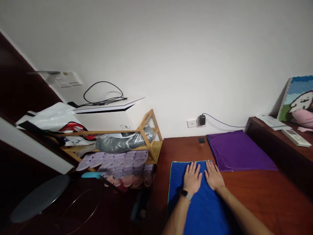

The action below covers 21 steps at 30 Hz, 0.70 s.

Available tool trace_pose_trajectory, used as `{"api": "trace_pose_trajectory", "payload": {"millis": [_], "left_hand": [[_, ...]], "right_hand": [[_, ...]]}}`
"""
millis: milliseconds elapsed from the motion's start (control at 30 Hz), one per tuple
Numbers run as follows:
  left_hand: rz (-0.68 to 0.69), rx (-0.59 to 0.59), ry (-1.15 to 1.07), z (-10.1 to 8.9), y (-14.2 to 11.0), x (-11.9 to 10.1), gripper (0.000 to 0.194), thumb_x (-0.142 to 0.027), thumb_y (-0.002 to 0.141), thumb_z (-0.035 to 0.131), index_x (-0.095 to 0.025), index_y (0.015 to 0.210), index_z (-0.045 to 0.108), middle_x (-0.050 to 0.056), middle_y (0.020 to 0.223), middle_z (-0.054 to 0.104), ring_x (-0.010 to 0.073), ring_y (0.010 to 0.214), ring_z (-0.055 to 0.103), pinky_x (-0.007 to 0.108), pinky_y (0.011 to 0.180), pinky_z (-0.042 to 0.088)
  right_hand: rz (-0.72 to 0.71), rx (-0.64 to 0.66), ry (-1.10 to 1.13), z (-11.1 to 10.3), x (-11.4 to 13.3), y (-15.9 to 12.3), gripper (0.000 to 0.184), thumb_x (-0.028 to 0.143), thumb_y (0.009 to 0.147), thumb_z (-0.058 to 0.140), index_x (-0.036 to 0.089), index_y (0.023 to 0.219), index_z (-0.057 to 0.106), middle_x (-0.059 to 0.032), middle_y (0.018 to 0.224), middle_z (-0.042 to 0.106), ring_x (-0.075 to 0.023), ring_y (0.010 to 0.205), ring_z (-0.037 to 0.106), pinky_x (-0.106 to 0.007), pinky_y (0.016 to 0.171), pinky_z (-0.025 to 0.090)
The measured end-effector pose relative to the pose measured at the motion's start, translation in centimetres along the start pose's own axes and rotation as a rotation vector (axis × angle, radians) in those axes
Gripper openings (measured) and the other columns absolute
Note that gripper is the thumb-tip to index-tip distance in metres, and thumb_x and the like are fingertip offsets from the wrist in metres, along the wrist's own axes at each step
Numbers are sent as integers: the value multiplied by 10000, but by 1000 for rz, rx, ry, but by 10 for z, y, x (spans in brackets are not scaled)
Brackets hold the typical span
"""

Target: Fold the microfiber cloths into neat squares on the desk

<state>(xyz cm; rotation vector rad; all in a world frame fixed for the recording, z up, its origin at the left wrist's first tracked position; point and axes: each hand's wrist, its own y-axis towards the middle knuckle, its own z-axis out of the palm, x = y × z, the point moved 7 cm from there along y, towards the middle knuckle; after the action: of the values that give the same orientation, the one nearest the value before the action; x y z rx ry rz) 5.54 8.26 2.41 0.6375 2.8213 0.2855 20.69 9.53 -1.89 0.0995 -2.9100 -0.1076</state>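
A blue towel [205, 209] lies spread on the dark red wooden table [264, 195], one side at the table's left edge. My left hand [192, 178] rests flat on the towel near its far edge, fingers stretched out, a watch on the wrist. Just to its right my right hand [214, 176] also lies flat and open on the same towel. Neither hand holds anything. A folded purple towel [238, 150] lies on the table beyond and to the right of the hands, apart from the blue one.
A wooden shoe rack [149, 137] with several pale slippers stands left of the table, a white box and cable on top. A wall socket with a charger [201, 119] is behind. A raised shelf at right carries a remote control [295, 137], papers and a picture.
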Motion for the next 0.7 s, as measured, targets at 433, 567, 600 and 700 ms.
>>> {"api": "trace_pose_trajectory", "payload": {"millis": [433, 567, 600, 700], "left_hand": [[-290, 52, 122, -23, -28, 121, 585, -407, 1086, 286, -257, 1649, 335, 63, 1713, 343, 245, 1590, 287, 488, 1289, 283], [-301, 34, 132, -22, -16, 124, 581, -399, 1082, 287, -249, 1638, 363, 64, 1707, 353, 238, 1591, 284, 488, 1300, 253], [-304, 34, 132, -21, -13, 124, 579, -395, 1080, 291, -244, 1633, 374, 67, 1705, 356, 237, 1589, 289, 488, 1300, 251], [-299, 28, 129, -21, -3, 129, 579, -391, 1076, 301, -236, 1627, 387, 70, 1704, 355, 235, 1586, 296, 486, 1301, 246]], "right_hand": [[11, 24, -25, 8, -5, 2, 720, 445, 1042, 155, 90, 1661, 251, -98, 1729, 234, -241, 1616, 179, -474, 1313, 136], [21, 34, -47, 11, -4, 15, 707, 431, 1040, 169, 107, 1663, 256, -100, 1730, 227, -235, 1615, 182, -482, 1313, 118], [20, 37, -52, 11, -3, 19, 706, 429, 1040, 172, 105, 1661, 262, -101, 1729, 229, -236, 1613, 190, -482, 1312, 122], [15, 50, -66, 7, 0, 29, 707, 431, 1044, 162, 97, 1660, 257, -96, 1729, 218, -233, 1611, 194, -472, 1311, 139]]}}
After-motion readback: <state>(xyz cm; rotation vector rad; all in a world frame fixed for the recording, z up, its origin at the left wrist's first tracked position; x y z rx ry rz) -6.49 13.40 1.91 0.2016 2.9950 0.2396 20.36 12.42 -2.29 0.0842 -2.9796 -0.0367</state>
